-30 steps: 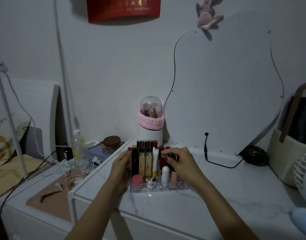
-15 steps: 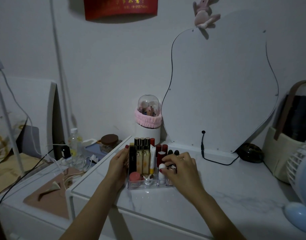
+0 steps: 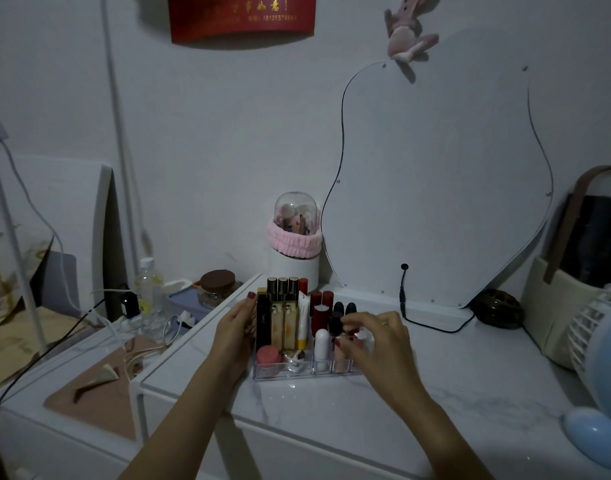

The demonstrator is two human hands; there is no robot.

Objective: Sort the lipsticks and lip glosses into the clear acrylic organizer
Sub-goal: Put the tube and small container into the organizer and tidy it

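So the clear acrylic organizer [image 3: 280, 372] sits on the white marble surface [image 3: 470, 393], right in front of the mirror [image 3: 435, 185]. Left hand [image 3: 233, 336] has its grip flat and relaxed against the organizer's left side. Right hand [image 3: 376, 344] pinches a dark lipstick [image 3: 336, 322] standing in the right compartments, beside a white tube [image 3: 322, 344].

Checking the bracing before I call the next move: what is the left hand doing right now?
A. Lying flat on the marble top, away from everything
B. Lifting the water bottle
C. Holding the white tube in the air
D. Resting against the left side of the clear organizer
D: the left hand lies against the left wall of the clear organizer, beside the black lipstick, while the right hand works over the right-hand compartments.
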